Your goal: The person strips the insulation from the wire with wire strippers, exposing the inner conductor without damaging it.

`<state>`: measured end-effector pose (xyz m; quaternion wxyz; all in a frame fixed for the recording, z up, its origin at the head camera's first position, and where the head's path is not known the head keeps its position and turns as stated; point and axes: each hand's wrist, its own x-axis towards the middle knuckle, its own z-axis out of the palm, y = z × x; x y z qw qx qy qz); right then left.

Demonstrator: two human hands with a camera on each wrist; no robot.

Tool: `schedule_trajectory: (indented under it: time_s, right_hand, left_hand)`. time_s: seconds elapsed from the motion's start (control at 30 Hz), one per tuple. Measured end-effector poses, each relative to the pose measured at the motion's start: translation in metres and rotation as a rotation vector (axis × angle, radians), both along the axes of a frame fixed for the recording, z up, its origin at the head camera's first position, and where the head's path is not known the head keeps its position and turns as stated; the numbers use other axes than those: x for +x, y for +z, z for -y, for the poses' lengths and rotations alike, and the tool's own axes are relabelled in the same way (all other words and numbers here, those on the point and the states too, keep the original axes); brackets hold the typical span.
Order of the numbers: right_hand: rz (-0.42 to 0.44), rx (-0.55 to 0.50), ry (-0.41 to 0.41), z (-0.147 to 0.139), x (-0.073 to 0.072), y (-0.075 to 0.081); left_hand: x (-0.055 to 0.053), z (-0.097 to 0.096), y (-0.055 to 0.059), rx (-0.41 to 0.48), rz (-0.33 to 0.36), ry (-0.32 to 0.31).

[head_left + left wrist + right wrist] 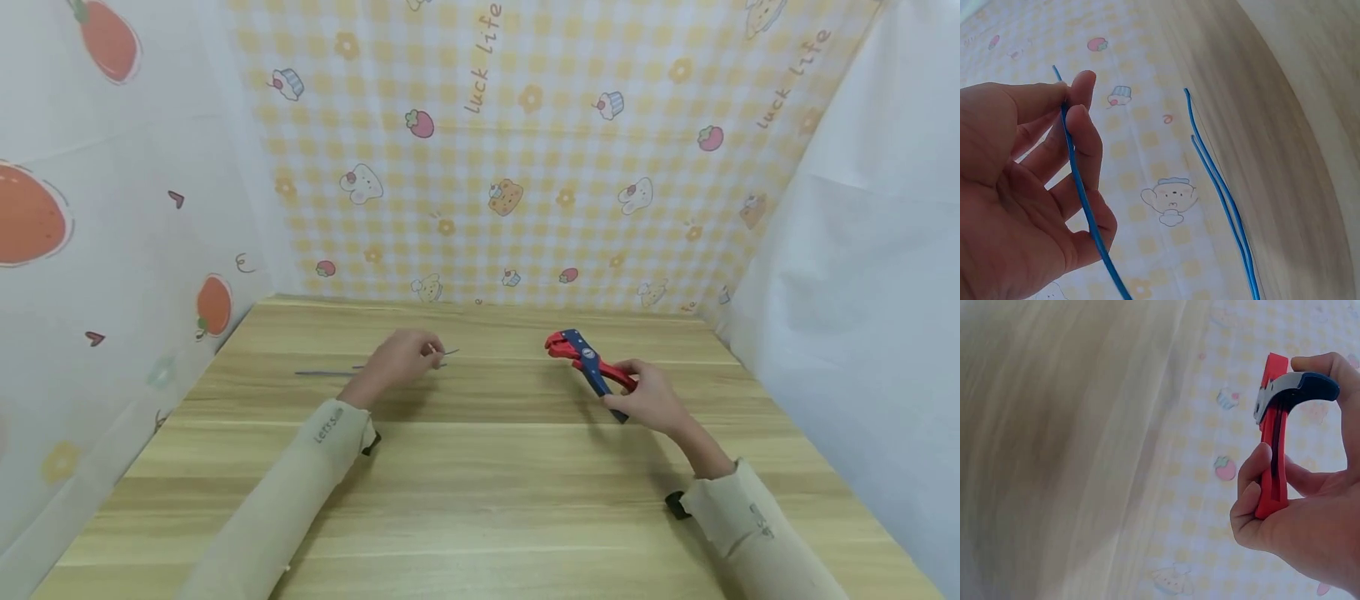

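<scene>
My left hand (399,360) pinches a thin blue wire (1079,176) between thumb and fingertips, with a short end sticking up past them. In the left wrist view, two more blue wires (1233,206) lie side by side on the table near that hand. Over the table's right half, my right hand (651,400) grips a red and dark-blue wire stripper (589,355) by its handles. The tool's red head points away and to the left, apart from the wires. Seen from the right wrist, fingers curl round the red handle (1275,475) and the thumb reaches the blue one.
The wooden table (480,500) extends under both forearms. A yellow checked cloth (465,167) hangs along its back edge. White cloth walls (862,250) stand at left and right. Each cuff has a small black strap part below it.
</scene>
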<state>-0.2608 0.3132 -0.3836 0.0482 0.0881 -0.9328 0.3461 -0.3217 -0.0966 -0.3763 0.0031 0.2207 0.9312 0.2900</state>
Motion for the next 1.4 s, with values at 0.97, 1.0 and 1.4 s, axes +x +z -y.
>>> schedule_trajectory:
  time_s: [0.97,1.0,1.4]
  right_hand:
    - [-0.169,-0.119,-0.006,0.048,0.030,0.013]
    - [-0.171,-0.119,-0.004,0.049,0.030,0.014]
    - [-0.075,-0.212,0.073,0.057,0.036,0.012]
  left_hand:
    - [0.020,-0.035,0.018,0.108,-0.003,-0.159]
    - [0.020,-0.034,0.018,0.107,-0.006,-0.158]
    - [0.022,-0.032,0.015,0.096,0.014,-0.172]
